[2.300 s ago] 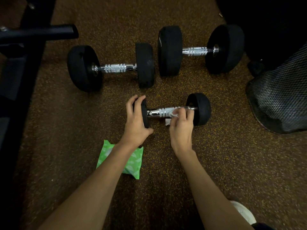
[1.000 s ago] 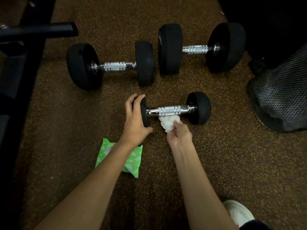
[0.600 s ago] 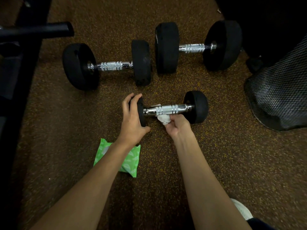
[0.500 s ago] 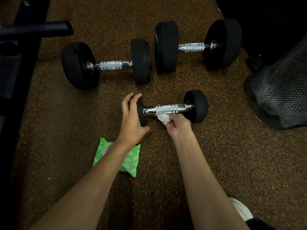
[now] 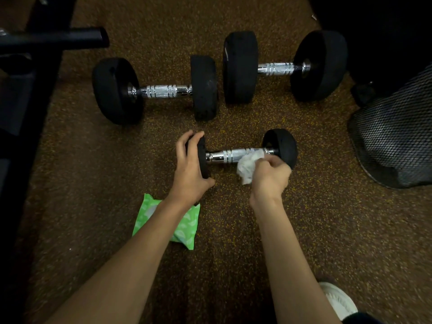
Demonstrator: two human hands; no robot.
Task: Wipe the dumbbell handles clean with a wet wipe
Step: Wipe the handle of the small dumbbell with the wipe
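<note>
Small black chrome-handled dumbbell (image 5: pixel 233 155): just beyond green wipe packet (image 5: pixel 184 228). Your left hand (image 5: pixel 189 169) grips its head (image 5: pixel 203 160); right hand (image 5: pixel 268 177) pinches crumpled white wet wipe (image 5: pixel 246 166) against handle (image 5: pixel 219 157). Mid-wipe; next likely roll, wipe underside.

L hand (image 5: pixel 189 169) covers most of near dumbbell's (image 5: pixel 240 153) left head. R hand (image 5: pixel 268 176) hides part of wipe (image 5: pixel 246 167) & its contact w/ the dumbbell. L forearm overlaps wipe pack (image 5: pixel 184 232). Mesh bin (image 5: pixel 392 141) cut by right edge, shoe (image 5: pixel 339 300) by near edge. Far-right corner too dark to tell.
</note>
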